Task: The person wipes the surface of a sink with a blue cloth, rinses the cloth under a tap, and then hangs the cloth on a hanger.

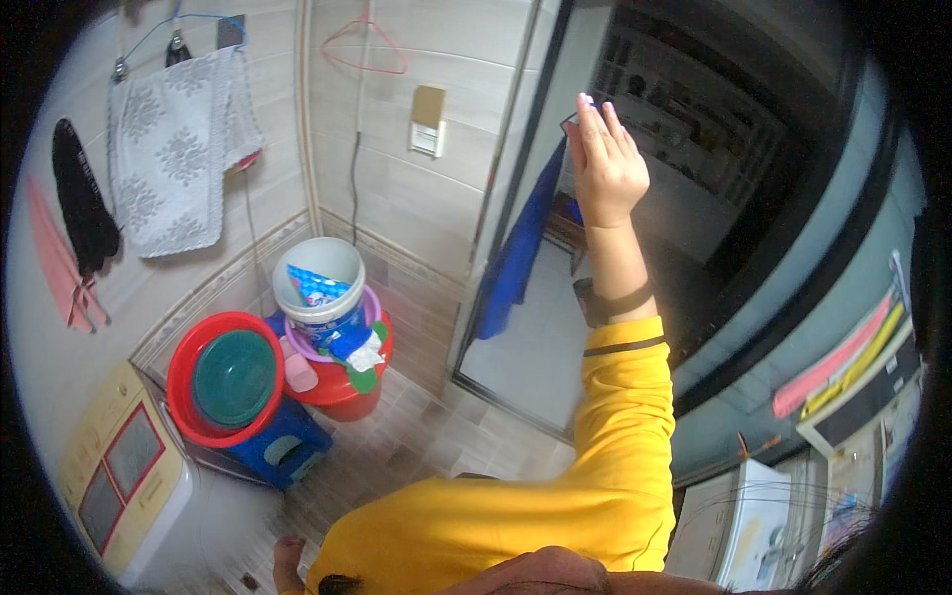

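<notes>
My right hand (610, 167) is raised at the end of an outstretched yellow sleeve, in front of a dark doorway. Its back faces me and the fingers point away, close together. Beside the thumb side is the corner of a thin hanger, from which a blue cloth (520, 245) droops. The palm and fingertips are partly hidden, so whether they grip the hanger is unclear. A dark band circles the wrist. My left hand (288, 554) hangs low at the bottom left, small and blurred, over the tiled floor (439, 428). I see nothing clearly held in it.
At left, a red basin (182, 372) holding a green basin (234, 379) rests above a blue container (279, 446). Beside it, a white bucket (320, 245) stands on a red tub (349, 401). A washing machine (119, 476) stands lower left. Patterned white cloth (167, 156) hangs on the wall.
</notes>
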### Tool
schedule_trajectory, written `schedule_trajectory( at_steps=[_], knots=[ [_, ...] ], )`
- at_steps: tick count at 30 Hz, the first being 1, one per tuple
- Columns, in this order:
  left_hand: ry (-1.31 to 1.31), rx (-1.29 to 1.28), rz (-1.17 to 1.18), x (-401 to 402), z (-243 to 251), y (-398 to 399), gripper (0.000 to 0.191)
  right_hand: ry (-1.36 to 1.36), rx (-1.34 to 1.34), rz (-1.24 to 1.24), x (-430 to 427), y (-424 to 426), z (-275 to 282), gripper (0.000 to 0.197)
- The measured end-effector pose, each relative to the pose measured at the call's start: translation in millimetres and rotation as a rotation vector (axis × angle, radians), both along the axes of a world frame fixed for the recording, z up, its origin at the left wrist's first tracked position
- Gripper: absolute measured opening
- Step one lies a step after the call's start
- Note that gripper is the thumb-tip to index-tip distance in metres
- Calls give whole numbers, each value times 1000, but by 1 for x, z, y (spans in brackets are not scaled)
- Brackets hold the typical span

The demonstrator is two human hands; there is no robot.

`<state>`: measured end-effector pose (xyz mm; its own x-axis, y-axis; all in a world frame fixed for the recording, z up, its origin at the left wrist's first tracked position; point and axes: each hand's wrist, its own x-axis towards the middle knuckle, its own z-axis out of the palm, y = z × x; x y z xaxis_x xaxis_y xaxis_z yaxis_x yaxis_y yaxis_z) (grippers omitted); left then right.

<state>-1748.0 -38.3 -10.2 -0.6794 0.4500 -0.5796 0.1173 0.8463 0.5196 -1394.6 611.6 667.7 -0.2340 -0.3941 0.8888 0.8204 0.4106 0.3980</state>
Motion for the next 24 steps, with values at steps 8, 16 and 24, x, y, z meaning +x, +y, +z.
schedule_trajectory(
  at_steps=[8,16,24],
  knots=[
    [-230,571,-40,-48,33,124,35,80,-259,7,43,-66,-31,19],
    [-310,922,-644,18,255,296,27,46,-982,118,30,-150,-63,17],
    [-322,863,-894,73,334,362,29,-327,-255,124,47,-156,-78,18]
  ],
)
